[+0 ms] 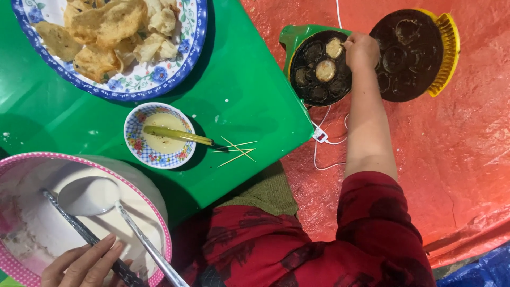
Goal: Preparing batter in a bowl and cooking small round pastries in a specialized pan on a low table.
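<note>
Two small cakes [329,59] are sitting pale in the wells of the round cake maker [320,68], while its other wells are looking dark and empty, so most remain to fill. Her right hand [361,50] is curling closed at the mould's far rim, pinching something hidden. Her left hand [85,264] is resting, fingers together, on one dark utensil handle [85,234] in the batter bowl [159,212] at the green desk's [249,101] near edge, beside one ladle [90,195].
</note>
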